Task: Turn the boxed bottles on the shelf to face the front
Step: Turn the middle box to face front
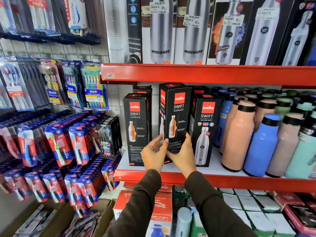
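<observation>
Both hands (168, 153) clasp middle box (174, 117), tilted, shelf edge (239, 181)

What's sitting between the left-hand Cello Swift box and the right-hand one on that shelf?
In the head view, the middle Cello Swift box, gripped low down by the left hand and right hand, stands between the left box and right box.

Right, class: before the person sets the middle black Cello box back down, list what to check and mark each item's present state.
1. Left hand grips the middle black Cello Swift carton: ok.
2. Right hand supports its lower right: ok.
3. Carton faces front squarely: not ok, it is angled and tilted.
4. Right black Cello carton shows bottle front: ok.
5. Left black Cello carton shows that same front: not ok.
6. Bare white shelf board under the carton: cannot tell.
</observation>
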Motion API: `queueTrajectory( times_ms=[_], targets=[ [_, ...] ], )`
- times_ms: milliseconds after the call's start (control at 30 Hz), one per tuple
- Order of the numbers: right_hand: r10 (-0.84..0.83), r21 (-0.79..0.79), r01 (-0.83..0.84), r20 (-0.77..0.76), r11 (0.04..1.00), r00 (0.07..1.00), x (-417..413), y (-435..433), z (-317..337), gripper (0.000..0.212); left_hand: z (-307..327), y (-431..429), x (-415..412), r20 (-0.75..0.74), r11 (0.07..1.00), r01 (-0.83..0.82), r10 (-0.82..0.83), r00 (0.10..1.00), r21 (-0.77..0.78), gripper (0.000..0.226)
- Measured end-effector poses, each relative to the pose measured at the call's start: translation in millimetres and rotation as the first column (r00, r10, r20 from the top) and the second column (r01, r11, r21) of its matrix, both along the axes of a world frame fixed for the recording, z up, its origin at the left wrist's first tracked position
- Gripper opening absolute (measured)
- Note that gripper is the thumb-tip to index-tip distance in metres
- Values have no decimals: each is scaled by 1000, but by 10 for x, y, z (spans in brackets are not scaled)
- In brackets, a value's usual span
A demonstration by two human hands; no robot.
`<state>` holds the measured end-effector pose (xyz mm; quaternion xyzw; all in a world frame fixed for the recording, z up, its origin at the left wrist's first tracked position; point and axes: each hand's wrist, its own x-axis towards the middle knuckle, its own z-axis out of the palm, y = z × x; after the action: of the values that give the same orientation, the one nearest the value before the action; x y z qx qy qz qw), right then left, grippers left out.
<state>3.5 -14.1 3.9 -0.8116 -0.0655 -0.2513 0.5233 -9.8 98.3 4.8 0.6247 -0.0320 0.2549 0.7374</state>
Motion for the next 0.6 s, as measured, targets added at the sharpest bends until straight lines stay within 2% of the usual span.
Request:
queueTrajectory(
  times_ms=[67, 167, 233, 333, 467, 600],
  targets=[
    [-30, -9, 30, 0, 1000, 1000, -10, 6, 16, 111, -18, 22, 3, 43, 1000, -19, 18, 999, 19, 27],
    [-26, -5, 25, -16, 1000, 1000, -16, -11, 45, 113, -38, 64, 86, 62, 992, -42, 35, 997, 122, 33],
    [4, -7, -4, -31, 1000, 999, -9, -25, 50, 113, -23, 92, 182, 6, 969, -27, 26, 1000, 246, 42],
    [60, -9, -60, -46, 998, 997, -24, -58, 57, 114, -10, 126, 288, -88, 946, 62, -36, 995, 317, 48],
    [123, -55, -129, -90, 990, 988, -35, -111, 30, 109, -81, 195, 331, -89, 950, 62, -36, 995, 307, 40],
    [131, -109, -140, -85, 984, 988, -17, -128, -9, 82, -151, 196, 269, -65, 973, 69, -56, 996, 222, 38]
  ],
)
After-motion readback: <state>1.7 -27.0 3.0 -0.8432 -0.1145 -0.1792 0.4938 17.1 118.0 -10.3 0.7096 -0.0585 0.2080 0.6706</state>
